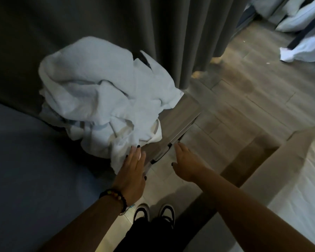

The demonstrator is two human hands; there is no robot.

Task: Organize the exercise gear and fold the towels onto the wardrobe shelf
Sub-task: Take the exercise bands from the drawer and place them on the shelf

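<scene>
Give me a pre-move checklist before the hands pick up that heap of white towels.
1. Towels within reach: ok. The white towel heap lies right ahead of both hands.
2. Left hand free: ok, fingers straight, holding nothing, fingertips at the heap's lower edge.
3. Right hand free: ok, open, off the towels, beside the grey stand.
4. Towels folded: not ok, crumpled in a heap.
5. Heap stable: cannot tell; a part hangs over the stand's near edge.
6. Wardrobe shelf ready: cannot tell, not seen in this view.
</scene>
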